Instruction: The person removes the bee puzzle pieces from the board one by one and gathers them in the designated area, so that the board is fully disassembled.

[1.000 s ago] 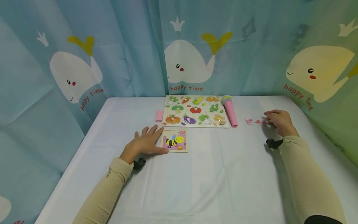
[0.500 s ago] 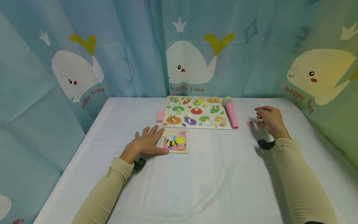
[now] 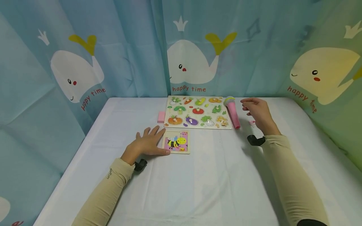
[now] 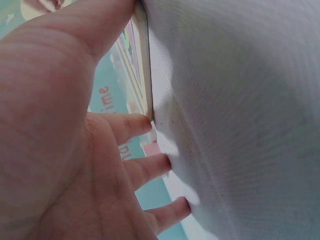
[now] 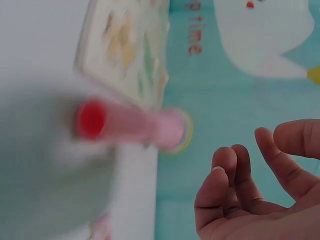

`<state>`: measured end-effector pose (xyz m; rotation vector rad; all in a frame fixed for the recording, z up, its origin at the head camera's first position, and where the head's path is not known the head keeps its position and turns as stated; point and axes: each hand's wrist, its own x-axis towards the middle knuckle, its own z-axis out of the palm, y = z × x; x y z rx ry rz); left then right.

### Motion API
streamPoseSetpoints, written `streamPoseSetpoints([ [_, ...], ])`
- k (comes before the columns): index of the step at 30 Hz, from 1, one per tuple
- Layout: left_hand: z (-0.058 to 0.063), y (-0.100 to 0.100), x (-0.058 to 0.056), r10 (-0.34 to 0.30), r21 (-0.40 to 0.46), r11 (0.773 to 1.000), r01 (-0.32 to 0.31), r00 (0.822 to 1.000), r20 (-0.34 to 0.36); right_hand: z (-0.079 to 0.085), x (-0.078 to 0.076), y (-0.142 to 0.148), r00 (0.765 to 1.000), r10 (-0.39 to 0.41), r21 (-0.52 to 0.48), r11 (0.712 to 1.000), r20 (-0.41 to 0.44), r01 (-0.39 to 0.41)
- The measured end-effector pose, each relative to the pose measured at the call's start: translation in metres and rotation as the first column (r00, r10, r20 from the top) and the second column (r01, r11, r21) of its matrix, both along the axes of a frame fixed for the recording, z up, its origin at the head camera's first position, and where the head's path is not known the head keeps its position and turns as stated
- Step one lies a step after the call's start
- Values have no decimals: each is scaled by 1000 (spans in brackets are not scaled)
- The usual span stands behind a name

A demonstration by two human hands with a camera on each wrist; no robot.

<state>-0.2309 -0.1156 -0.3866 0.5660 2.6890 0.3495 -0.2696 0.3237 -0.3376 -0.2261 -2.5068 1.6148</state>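
My left hand (image 3: 147,145) lies spread on the white tablecloth, its fingers straight. Its thumb and index finger touch the left side of a small wooden-framed bee puzzle (image 3: 176,142). In the left wrist view the frame's pale edge (image 4: 145,75) meets the thumb and index fingertip. My right hand (image 3: 258,113) is raised above the table with loosely bent fingers, just right of a pink toy microphone (image 3: 233,114). In the right wrist view, a gap shows between thumb and index finger, with nothing held. A small pink puzzle piece (image 3: 252,123) lies beneath it, partly hidden.
A board of knobbed vegetable pieces (image 3: 198,103) lies at the back, left of the microphone. Beside its left edge sits a pink block (image 3: 161,117). A blue curtain with whales (image 3: 192,62) hangs around the table (image 3: 203,188).
My right hand has moved left, from over the pink puzzle pieces to near the microphone, and lifted. One of the two pink pieces no longer shows in the head view. My left hand stays put.
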Motion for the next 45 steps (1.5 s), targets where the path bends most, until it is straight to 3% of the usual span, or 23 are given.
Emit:
streamPoseSetpoints([
  [8, 0, -2, -1, 2, 4, 1000, -2, 1000, 2, 14, -2, -45, 992, 117, 42, 992, -44, -115],
  [17, 0, -1, -2, -2, 4, 1000, 2, 1000, 6, 22, 7, -83, 953, 296, 124, 950, -67, -286],
  [33, -5, -2, -4, 8, 6, 1000, -8, 1000, 11, 3, 7, -128, 874, 486, 161, 863, 1, -480],
  [45, -3, -2, -3, 7, 16, 1000, -8, 1000, 13, -17, 6, -150, 829, 558, 260, 799, 13, -542],
])
